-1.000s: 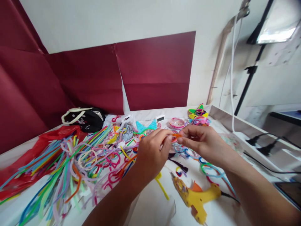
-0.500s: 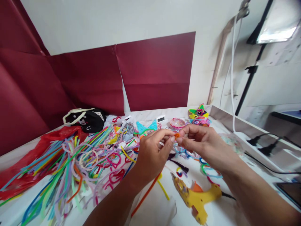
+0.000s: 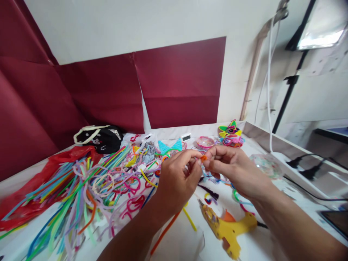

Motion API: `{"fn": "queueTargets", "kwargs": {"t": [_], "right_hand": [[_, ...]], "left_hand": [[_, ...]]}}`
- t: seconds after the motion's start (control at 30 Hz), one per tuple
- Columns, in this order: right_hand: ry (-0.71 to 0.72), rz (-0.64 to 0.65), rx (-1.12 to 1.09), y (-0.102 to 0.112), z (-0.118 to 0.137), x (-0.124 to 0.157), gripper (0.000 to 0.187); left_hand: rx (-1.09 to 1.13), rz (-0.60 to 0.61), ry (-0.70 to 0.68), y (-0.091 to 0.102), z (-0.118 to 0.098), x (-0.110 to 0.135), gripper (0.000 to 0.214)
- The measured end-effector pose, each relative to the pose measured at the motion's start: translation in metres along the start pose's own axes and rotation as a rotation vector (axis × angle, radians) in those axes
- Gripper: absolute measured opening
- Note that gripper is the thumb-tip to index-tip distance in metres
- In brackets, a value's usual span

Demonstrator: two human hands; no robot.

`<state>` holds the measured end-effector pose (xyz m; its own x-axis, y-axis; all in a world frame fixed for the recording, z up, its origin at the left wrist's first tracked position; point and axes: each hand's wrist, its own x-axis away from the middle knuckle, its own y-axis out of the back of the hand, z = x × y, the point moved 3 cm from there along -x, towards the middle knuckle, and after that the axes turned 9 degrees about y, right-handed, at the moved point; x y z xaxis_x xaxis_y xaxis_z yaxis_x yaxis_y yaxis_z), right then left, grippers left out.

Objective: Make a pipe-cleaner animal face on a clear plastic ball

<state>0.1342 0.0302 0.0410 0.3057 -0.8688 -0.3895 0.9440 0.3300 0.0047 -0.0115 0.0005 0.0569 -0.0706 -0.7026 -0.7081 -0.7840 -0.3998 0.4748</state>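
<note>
My left hand [image 3: 176, 177] and my right hand [image 3: 230, 167] meet over the middle of the white table [image 3: 176, 241], fingertips pinched together. Between them they hold one end of an orange pipe cleaner [image 3: 203, 157]. Its long tail [image 3: 165, 232] hangs down under my left wrist toward the table's near edge. Both hands are closed on it, thumbs and forefingers pressed tight.
A big heap of coloured pipe cleaners [image 3: 81, 185] covers the left half, over a red plastic bag [image 3: 32, 181]. A yellow glue gun [image 3: 227, 226] lies below my right hand. Farther back are a black pouch [image 3: 99, 137], small finished craft pieces [image 3: 231, 136] and a clear ball [image 3: 268, 165].
The orange piece between my fingers has gone from a short loop to a tight tip, and its tail now hangs below my left wrist. My hands stayed in place.
</note>
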Motion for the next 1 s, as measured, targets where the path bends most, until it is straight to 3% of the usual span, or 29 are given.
{"fn": "queueTargets", "kwargs": {"t": [0.6, 0.9, 1.0], "right_hand": [[0.053, -0.026, -0.042, -0.0002, 0.0053, -0.0002, 0.008], [0.086, -0.051, -0.057, 0.0018, 0.0025, -0.0005, 0.01], [0.072, -0.072, -0.063, 0.0014, 0.0007, -0.0005, 0.01]], "left_hand": [[-0.113, 0.015, -0.093, 0.001, 0.0009, 0.0013, 0.011], [0.138, 0.164, 0.193, -0.0009, 0.0081, -0.0039, 0.005], [0.183, 0.157, 0.234, -0.0009, 0.01, -0.0041, 0.006]]}}
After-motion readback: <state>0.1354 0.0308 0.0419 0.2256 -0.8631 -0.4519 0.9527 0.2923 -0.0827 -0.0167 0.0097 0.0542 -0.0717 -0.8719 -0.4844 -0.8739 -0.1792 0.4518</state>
